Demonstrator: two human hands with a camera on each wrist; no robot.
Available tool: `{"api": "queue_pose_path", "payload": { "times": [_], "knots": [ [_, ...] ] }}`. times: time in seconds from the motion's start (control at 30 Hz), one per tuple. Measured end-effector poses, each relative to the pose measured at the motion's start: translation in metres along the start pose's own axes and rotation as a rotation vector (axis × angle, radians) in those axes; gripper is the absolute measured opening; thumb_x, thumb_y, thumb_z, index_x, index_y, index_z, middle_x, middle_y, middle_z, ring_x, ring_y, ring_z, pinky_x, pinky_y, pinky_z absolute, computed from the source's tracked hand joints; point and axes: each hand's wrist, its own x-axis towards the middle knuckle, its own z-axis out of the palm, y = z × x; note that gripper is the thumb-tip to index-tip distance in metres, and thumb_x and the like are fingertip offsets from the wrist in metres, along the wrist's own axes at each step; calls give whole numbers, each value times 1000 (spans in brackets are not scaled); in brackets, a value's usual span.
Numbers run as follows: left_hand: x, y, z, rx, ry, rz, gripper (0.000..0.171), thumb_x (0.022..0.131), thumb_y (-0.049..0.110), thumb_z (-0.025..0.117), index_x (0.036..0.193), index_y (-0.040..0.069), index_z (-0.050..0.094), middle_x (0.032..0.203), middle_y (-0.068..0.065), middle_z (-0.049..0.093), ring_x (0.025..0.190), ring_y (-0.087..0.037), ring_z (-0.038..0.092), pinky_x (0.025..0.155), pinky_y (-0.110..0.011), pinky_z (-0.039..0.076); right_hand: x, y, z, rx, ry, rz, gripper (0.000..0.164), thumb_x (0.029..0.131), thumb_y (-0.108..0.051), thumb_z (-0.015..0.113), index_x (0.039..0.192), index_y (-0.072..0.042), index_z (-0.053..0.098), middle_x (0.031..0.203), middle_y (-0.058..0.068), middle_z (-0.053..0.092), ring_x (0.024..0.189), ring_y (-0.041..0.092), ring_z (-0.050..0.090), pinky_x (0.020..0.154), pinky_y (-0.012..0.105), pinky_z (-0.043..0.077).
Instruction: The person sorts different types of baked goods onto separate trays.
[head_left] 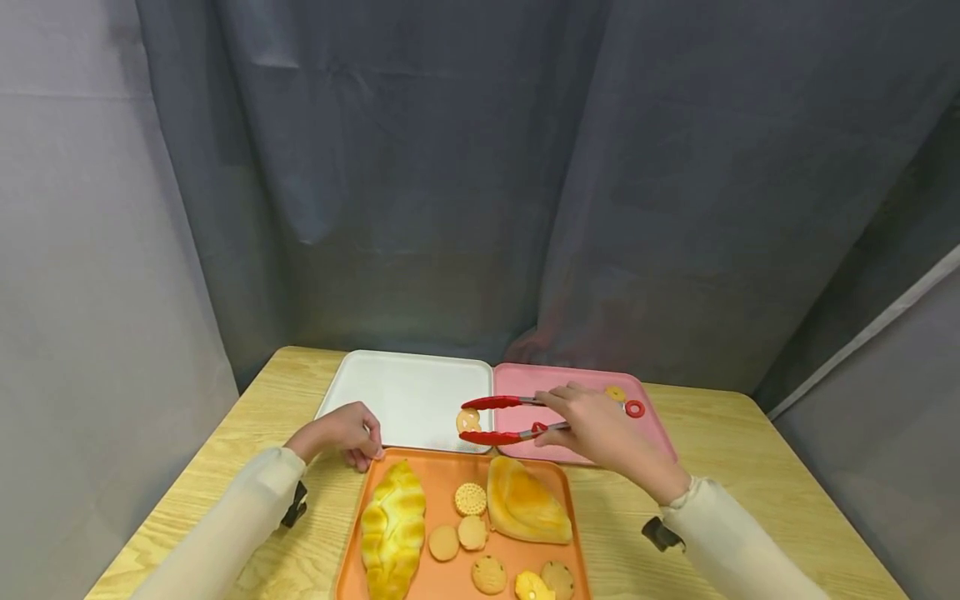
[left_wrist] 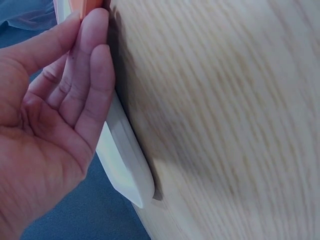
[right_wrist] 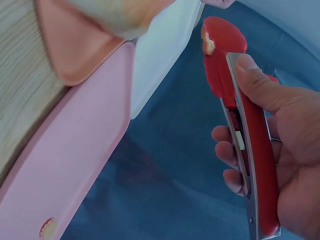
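My right hand (head_left: 600, 427) grips a pair of red-tipped tongs (head_left: 495, 402). Between the tong tips is a small pretzel-shaped cookie (head_left: 467, 418), over the right end of the white tray (head_left: 405, 392) in the head view. The right wrist view shows thumb and fingers wrapped round the tongs' handle (right_wrist: 260, 165), the cookie's edge (right_wrist: 208, 44) peeking out at the tips. At the orange tray (head_left: 442, 471), my left hand (head_left: 354, 433) pinches the far left corner between thumb and fingertips; the left wrist view shows that orange corner (left_wrist: 90, 6) in the fingers.
The orange tray bears a braided bread (head_left: 393, 529), a folded pastry (head_left: 525, 504) and several round cookies (head_left: 489, 575). Behind it, right of the white tray, lies a pink tray (head_left: 577, 379) with a small cookie (head_left: 615, 392). Grey curtains (head_left: 420, 167) hang behind the wooden table (head_left: 720, 483).
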Motion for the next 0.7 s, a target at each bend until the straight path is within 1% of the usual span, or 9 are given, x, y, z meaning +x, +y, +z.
{"api": "queue_pose_path", "payload": {
  "times": [0.13,0.2,0.27,0.3,0.37,0.47,0.53,0.63,0.7],
  "knots": [
    [0,-2,0,-1,3,-3,15,85,5,77,72,2,70,60,-6,70,51,-14,66,54,-29,58,-6,9,-1,-19,52,9,60,72,-39,91,119,-7,73,107,7,76,84,21,71,73,35,61],
    [0,-2,0,1,3,3,15,85,5,77,73,2,70,60,-5,70,51,-14,66,54,-29,58,-8,14,-1,-39,78,14,61,72,-41,91,119,-7,73,107,8,76,84,21,71,73,37,62],
    [0,-2,0,2,3,8,14,85,4,77,73,2,71,60,-5,70,51,-14,66,54,-29,58,-11,20,-2,-56,105,17,62,71,-41,91,119,-6,73,108,9,76,88,24,72,76,40,62],
    [0,-2,0,5,5,9,14,85,4,77,72,2,71,60,-5,70,51,-14,66,54,-29,57,-12,23,-3,-63,115,22,62,71,-41,91,119,-5,73,109,10,76,91,25,73,80,42,62],
    [0,-2,0,10,7,7,15,85,4,77,72,2,71,60,-5,69,51,-13,66,54,-29,57,-14,29,-3,-73,132,34,63,71,-40,91,120,-4,73,111,12,76,92,27,72,80,43,61],
    [-1,-1,0,15,8,2,14,85,4,77,72,2,71,59,-5,69,50,-13,66,54,-29,57,-19,39,-4,-88,146,71,66,71,-39,92,121,-1,72,109,13,76,90,28,69,78,42,61],
    [-1,-1,0,14,7,1,14,85,4,77,73,2,71,59,-5,69,50,-13,66,54,-29,57,-23,46,-3,-96,154,105,67,71,-39,92,122,0,72,106,14,76,86,27,66,73,39,60],
    [-2,-1,-1,12,4,4,13,85,4,77,74,1,71,59,-5,69,51,-13,66,54,-29,58,-28,57,-3,-107,170,155,69,71,-38,91,123,2,71,104,17,76,87,30,66,73,42,61],
    [-2,-2,-1,12,3,7,13,85,5,78,74,1,71,59,-5,69,51,-13,66,55,-29,58,-32,65,-3,-104,185,188,70,72,-37,91,124,4,70,106,20,75,88,33,67,73,44,61]
  ]
}}
